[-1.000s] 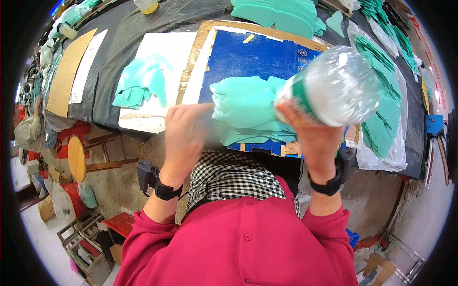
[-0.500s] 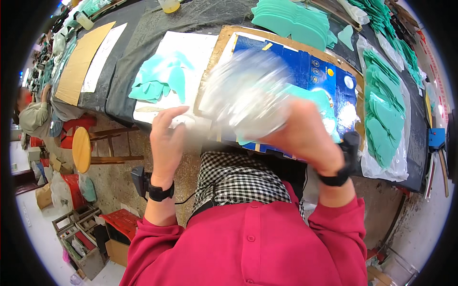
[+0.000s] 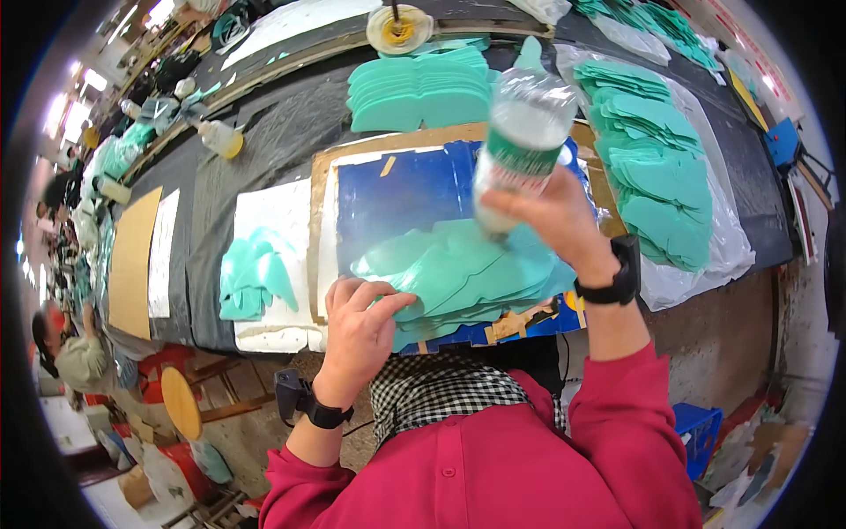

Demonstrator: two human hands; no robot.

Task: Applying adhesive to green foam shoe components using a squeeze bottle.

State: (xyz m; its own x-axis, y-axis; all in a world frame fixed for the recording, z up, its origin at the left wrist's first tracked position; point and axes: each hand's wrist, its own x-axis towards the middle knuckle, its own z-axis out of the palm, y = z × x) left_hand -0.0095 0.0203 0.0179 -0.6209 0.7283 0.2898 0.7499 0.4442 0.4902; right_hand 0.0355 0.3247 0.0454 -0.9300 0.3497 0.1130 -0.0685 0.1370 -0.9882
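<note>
My right hand (image 3: 564,220) is wrapped round a clear plastic bottle (image 3: 529,115) with a green label. The bottle is tipped, its narrow end pointing down at a fanned layer of thin green cut pieces (image 3: 449,264). These overlap one another on a blue printed board (image 3: 397,194). At their near left edge is my left hand (image 3: 361,317), its fingers bent and closed on the rim of the pieces. The thumb is partly hidden.
Stacked green pieces (image 3: 423,93) stand behind the board, and more piles (image 3: 656,167) lie on plastic film at the right. Left of the board, a few green pieces (image 3: 256,273) rest on a white sheet. A yellow-bottomed bottle (image 3: 220,139) and a round tub (image 3: 399,31) are farther off.
My left hand has come down from the air onto the edge of the green pieces. The bottle, blurred by motion before, is now tilted over them. The whole view has shifted.
</note>
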